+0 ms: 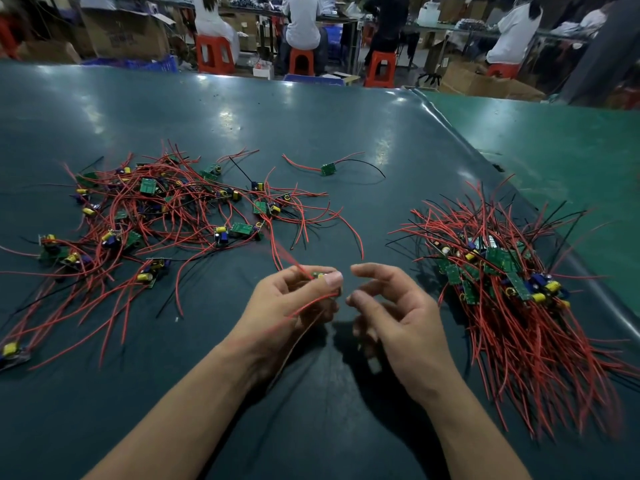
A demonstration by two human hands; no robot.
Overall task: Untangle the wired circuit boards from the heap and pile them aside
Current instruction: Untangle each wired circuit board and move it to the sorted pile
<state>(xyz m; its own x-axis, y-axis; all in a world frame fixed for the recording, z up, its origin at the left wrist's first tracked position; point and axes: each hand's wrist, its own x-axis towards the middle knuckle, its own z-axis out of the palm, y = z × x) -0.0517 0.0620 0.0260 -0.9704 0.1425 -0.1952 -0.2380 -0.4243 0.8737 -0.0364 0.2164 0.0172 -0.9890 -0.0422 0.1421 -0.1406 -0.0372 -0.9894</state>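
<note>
Left hand (289,303) pinching one wired circuit board (320,274) by curled fingers above the bench (311,126); right hand (394,313) loosely curled, holding nothing, between tangled heap (156,216) and sorted pile (502,278).

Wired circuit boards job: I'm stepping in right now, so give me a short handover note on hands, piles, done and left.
Left hand pinches one small green circuit board, its red wires trailing back to the heap.
Right hand is loosely curled beside it, holding nothing.
Tangled heap of green boards with red and black wires lies on the left of the dark green table mat.
Sorted pile lies on the right.
One stray wired board lies apart, farther back.
Left: free the held board, pile it, and work through the heap.
</note>
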